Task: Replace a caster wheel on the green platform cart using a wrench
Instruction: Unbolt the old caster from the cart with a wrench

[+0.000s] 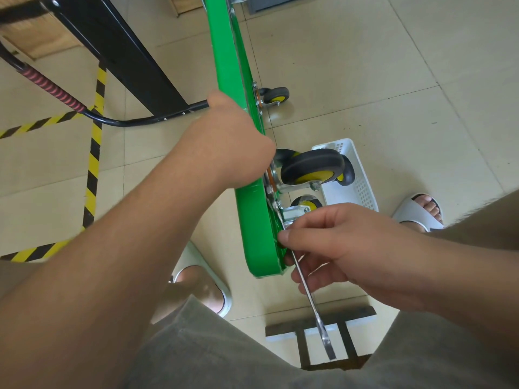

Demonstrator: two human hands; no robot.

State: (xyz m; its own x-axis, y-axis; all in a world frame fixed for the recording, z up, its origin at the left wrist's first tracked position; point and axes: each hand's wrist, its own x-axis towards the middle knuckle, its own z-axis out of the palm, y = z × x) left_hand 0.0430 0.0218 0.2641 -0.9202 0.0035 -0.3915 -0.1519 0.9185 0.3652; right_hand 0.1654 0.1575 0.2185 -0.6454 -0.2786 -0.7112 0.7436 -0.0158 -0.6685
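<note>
The green platform cart [224, 46] stands on its edge, its underside facing right. My left hand [224, 144] grips the cart's upper edge, fingers hidden behind it. A grey and yellow caster wheel [311, 167] sticks out just right of that hand, and a smaller caster [306, 204] sits below it at the cart's near corner. My right hand [342, 248] holds a long steel wrench [311, 301] with its head hidden at that corner's mounting plate and its handle pointing down towards me.
A white plastic basket [359, 186] sits on the floor behind the casters. A third caster [276, 95] shows farther up the cart. The cart's black handle [134, 120] lies left by yellow-black floor tape [92, 164]. My slippered feet flank the cart's near end.
</note>
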